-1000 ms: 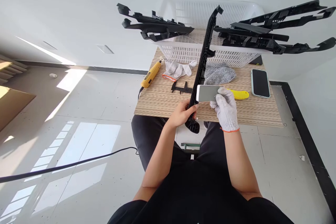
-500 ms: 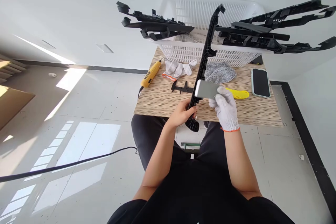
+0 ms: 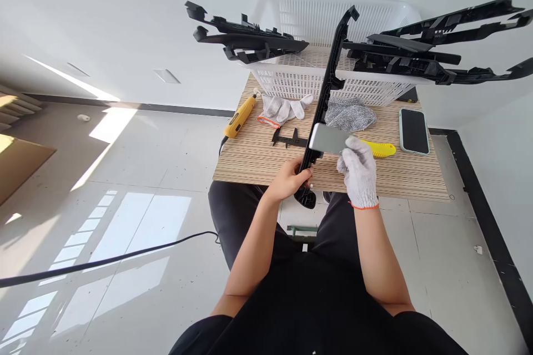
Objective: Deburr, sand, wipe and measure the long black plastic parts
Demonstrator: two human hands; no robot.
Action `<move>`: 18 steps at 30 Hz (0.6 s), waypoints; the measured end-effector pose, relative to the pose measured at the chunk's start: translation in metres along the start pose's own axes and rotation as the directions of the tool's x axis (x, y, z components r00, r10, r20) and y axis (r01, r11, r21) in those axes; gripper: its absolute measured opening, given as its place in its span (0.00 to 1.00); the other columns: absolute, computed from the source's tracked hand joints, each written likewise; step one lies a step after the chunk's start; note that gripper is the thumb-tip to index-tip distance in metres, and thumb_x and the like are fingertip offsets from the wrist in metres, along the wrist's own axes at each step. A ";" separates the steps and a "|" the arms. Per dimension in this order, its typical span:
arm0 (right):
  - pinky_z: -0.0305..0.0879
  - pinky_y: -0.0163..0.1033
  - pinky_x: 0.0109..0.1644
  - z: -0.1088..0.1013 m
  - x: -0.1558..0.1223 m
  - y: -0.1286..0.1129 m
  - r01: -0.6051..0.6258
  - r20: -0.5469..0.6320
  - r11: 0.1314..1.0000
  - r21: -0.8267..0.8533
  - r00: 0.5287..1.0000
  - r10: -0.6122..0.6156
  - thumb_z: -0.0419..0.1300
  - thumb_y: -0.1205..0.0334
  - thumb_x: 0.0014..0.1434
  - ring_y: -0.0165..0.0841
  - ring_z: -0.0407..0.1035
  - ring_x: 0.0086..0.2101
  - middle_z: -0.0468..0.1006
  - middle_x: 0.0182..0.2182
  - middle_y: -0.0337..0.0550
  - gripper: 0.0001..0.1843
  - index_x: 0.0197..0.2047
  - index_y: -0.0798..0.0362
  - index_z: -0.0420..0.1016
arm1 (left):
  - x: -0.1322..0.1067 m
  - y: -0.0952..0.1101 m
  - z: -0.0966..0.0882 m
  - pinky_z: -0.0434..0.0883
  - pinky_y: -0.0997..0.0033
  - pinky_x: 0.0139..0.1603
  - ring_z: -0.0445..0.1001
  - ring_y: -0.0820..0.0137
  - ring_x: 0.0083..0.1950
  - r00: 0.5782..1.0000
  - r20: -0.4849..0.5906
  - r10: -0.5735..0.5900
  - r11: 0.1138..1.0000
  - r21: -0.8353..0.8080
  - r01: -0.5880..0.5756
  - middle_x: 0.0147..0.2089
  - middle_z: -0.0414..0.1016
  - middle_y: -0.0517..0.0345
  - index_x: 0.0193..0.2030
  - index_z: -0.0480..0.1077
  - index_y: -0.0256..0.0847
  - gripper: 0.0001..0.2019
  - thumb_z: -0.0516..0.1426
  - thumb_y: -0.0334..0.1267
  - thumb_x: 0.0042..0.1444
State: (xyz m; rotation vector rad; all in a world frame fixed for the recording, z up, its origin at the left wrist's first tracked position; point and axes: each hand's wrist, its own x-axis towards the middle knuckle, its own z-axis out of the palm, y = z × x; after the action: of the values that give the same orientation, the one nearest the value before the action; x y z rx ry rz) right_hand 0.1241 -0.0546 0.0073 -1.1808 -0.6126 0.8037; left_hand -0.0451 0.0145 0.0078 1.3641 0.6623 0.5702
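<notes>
My bare left hand (image 3: pixel 292 178) is closed round the lower end of a long black plastic trim piece (image 3: pixel 327 83), which slants up and away over the table. In my gloved right hand (image 3: pixel 358 169) is a flat grey rectangular block with a pale end (image 3: pixel 328 139); its kind is unclear. The block's pale end lies across the trim piece a little above my left hand, seemingly touching it. Just past my right fingers lies a yellow-handled utility knife (image 3: pixel 382 149), partly covered. A black caliper (image 3: pixel 289 138) lies left of the trim piece, its far end hidden behind it.
A white plastic basket (image 3: pixel 308 73) with several black trim pieces (image 3: pixel 258 43) jutting out both sides stands at the back. On the table (image 3: pixel 254 166) are a yellow rotary tool (image 3: pixel 240 116), a white glove (image 3: pixel 280 109), a grey cloth item (image 3: pixel 350 115) and a phone (image 3: pixel 413 131).
The grey block and my right hand have shifted very slightly up and right along the trim piece. My left hand stays in place.
</notes>
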 end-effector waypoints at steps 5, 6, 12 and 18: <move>0.60 0.31 0.23 -0.001 0.000 0.000 -0.016 0.000 1.000 -0.022 1.000 0.016 0.67 0.58 0.55 0.22 0.63 0.23 0.74 0.32 0.33 0.13 0.45 0.46 0.76 | 0.000 0.000 0.000 0.67 0.72 0.31 0.68 0.74 0.25 1.000 -0.003 0.005 1.000 0.007 -0.005 0.22 0.67 0.65 0.30 0.64 0.40 0.05 0.56 0.35 0.56; 0.60 0.31 0.23 -0.001 0.000 0.000 0.009 -0.047 1.000 0.009 0.999 -0.009 0.66 0.58 0.56 0.22 0.63 0.22 0.74 0.32 0.33 0.13 0.45 0.45 0.75 | 0.000 0.000 0.000 0.67 0.72 0.30 0.67 0.74 0.25 1.000 -0.002 0.006 1.000 -0.007 -0.006 0.22 0.67 0.65 0.31 0.64 0.40 0.05 0.56 0.35 0.56; 0.61 0.32 0.23 -0.001 0.000 -0.001 -0.063 0.053 0.996 -0.057 0.996 0.066 0.67 0.58 0.55 0.23 0.64 0.22 0.72 0.28 0.32 0.13 0.44 0.46 0.75 | 0.001 0.000 0.000 0.67 0.72 0.31 0.68 0.75 0.25 1.000 -0.003 0.000 1.000 0.030 0.000 0.22 0.67 0.64 0.30 0.64 0.40 0.06 0.56 0.36 0.56; 0.62 0.32 0.24 -0.002 -0.001 0.000 -0.073 0.144 0.993 -0.092 0.986 0.086 0.68 0.58 0.55 0.24 0.65 0.22 0.72 0.27 0.32 0.12 0.43 0.47 0.76 | 0.001 0.001 0.000 0.67 0.72 0.31 0.68 0.74 0.25 1.000 0.008 0.003 0.999 0.044 -0.004 0.21 0.68 0.63 0.27 0.64 0.39 0.08 0.57 0.37 0.56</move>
State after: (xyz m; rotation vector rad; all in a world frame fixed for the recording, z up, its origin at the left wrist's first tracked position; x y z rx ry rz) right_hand 0.1252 -0.0563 0.0070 -1.2380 -0.7315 0.9466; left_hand -0.0445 0.0151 0.0085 1.4079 0.6691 0.5553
